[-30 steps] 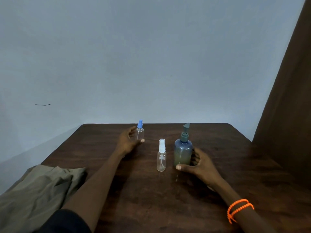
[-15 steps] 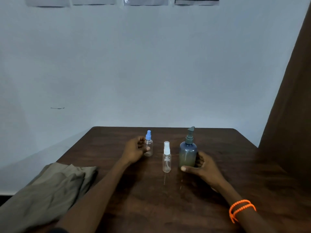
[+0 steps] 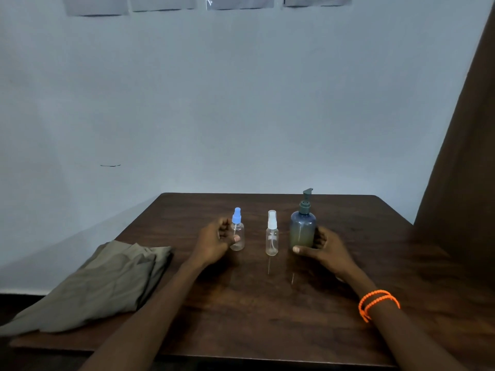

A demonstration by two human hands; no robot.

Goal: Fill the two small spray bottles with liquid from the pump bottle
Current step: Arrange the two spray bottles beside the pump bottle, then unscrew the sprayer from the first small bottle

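Observation:
Three bottles stand upright in a row on the dark wooden table (image 3: 267,311). At the left is a small clear spray bottle with a blue cap (image 3: 237,231); my left hand (image 3: 214,243) wraps its lower half, thumb across the front. In the middle a small clear spray bottle with a white cap (image 3: 272,235) stands free, touched by neither hand. At the right is the taller blue-grey pump bottle (image 3: 302,228) with a dark pump head; my right hand (image 3: 325,249) grips its base from the right, thumb in front.
A folded olive-grey cloth (image 3: 99,285) lies on the table's left edge and hangs over it. A pale wall stands behind the table's far edge. A brown curtain (image 3: 466,162) hangs at the right. An orange beaded bracelet (image 3: 377,303) circles my right wrist.
My left hand has slid the blue-capped bottle nearer and to the right, in line with the other two. My right hand has stayed on the pump bottle. The camera has tilted upward.

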